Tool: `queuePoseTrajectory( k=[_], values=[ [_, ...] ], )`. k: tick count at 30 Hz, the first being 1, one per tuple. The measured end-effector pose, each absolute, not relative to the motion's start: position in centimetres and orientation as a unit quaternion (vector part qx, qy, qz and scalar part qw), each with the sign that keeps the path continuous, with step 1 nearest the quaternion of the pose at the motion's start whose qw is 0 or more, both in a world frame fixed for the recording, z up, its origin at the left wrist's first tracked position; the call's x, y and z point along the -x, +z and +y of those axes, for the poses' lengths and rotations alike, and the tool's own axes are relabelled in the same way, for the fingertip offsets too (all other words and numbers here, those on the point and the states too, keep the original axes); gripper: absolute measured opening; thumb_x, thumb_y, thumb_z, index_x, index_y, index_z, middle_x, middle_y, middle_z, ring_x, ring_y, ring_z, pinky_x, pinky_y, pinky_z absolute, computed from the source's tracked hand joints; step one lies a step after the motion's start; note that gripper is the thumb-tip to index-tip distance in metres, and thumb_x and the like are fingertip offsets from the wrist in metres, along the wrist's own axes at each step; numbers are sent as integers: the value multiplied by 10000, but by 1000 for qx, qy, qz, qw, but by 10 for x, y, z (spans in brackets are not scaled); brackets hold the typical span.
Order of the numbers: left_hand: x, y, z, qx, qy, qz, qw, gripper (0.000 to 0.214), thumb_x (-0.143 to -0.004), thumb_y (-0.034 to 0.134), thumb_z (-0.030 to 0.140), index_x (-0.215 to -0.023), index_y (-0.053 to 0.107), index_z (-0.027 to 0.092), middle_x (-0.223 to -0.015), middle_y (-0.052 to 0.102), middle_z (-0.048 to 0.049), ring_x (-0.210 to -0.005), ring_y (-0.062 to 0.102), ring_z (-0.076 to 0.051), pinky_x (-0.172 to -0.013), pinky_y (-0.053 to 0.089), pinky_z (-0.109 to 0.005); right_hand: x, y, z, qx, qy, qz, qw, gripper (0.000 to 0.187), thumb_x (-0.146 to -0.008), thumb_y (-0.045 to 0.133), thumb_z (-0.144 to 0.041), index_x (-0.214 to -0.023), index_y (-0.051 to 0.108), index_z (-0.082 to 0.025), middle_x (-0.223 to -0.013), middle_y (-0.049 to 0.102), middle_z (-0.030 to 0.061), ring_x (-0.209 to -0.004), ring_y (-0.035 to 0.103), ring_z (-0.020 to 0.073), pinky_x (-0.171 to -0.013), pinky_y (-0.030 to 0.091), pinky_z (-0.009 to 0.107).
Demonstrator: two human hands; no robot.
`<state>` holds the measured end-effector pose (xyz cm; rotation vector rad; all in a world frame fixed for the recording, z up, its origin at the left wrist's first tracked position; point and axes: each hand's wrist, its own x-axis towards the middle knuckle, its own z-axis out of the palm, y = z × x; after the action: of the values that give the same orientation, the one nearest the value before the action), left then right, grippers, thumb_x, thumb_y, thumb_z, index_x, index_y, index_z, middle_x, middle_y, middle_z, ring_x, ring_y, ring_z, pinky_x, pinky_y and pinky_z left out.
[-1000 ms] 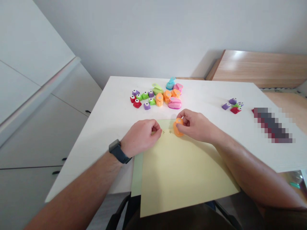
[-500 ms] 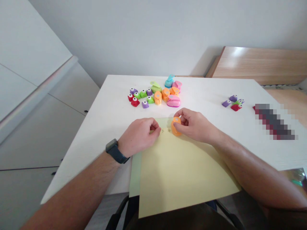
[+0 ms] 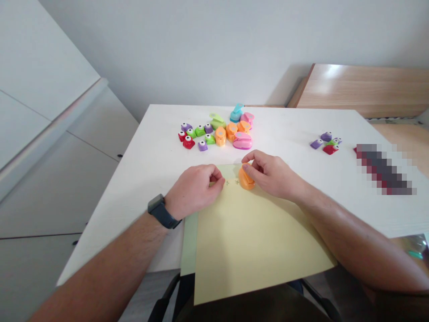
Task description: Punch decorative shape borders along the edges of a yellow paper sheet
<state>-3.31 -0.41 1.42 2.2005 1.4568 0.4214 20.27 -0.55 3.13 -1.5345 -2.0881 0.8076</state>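
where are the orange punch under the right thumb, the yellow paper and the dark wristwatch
Orange punch (image 3: 246,181), head view: on its rounded body
Yellow paper (image 3: 259,237), head view: on its broad middle
Dark wristwatch (image 3: 165,213), head view: on its strap

1. Orange punch (image 3: 246,183): rounded body, just right of frame center, sat at yellow sheet's top edge. Top partly covered; lever position unclear.
2. Yellow sheet (image 3: 254,241): large, center to bottom of frame, lower end past the near table edge. Two small star-like marks (image 3: 237,182) near top edge, left of punch.
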Motion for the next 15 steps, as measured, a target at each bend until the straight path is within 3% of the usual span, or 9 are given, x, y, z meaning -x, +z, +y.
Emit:
queuePoseTrajectory(
  k=[4, 15],
  values=[
    [33, 15, -5, -803, 153, 527, 233, 189, -910, 577, 366, -826, 664, 220, -832, 747, -18, -759, 682, -198, -660, 438, -321, -203, 31, -6, 549, 276, -762, 206, 279, -985, 483, -381, -1146, 655, -232, -637, 600, -53, -523, 483, 107, -546, 331, 252],
    [32, 16, -5, -803, 151, 529, 231, 187, -909, 569, 352, -834, 666, 211, -842, 747, -26, -757, 676, -195, -652, 432, -318, -203, 28, -5, 548, 256, -770, 202, 243, -985, 488, -369, -1082, 658, -224, -639, 602, -41, -516, 474, 110, -538, 311, 255]
  ],
)
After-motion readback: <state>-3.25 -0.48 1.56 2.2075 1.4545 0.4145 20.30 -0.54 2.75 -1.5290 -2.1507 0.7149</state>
